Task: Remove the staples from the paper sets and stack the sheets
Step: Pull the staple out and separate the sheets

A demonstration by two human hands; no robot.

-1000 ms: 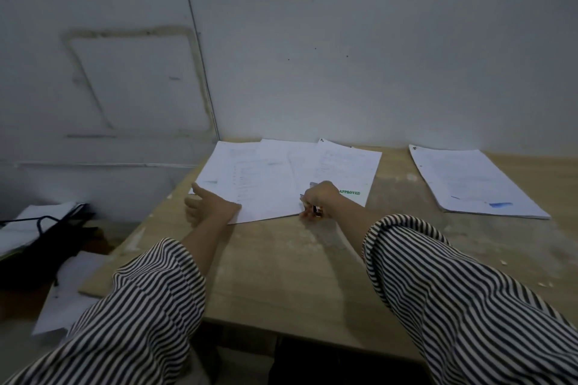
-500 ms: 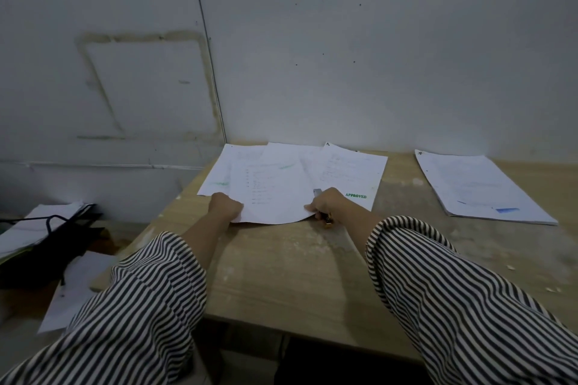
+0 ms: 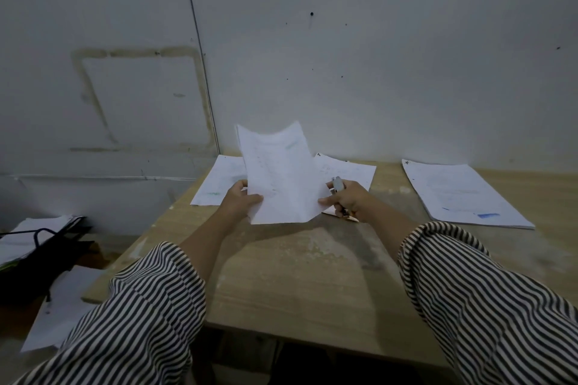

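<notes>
Head view: we note the left hand (image 3: 239,203) pinching a loose sheet (image 3: 280,175) raised off the table (image 3: 300,262), the right hand (image 3: 347,200) steadying its other edge (a tool (image 3: 337,183) in its curled fingers). We judge stacking in hand; next, lay it squarely on the stack (image 3: 459,194).

table (image 3: 312,275): matt, scuffed wood | sheet (image 3: 281,178): thin paper | sleeves (image 3: 488,300): possibly cotton

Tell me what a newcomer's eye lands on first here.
The sheet held up above the table, centre frame, pinched by both hands: the left hand on its left edge, the right hand on its right edge, also gripping a tool. Next, the paper stack lying far right.
</notes>
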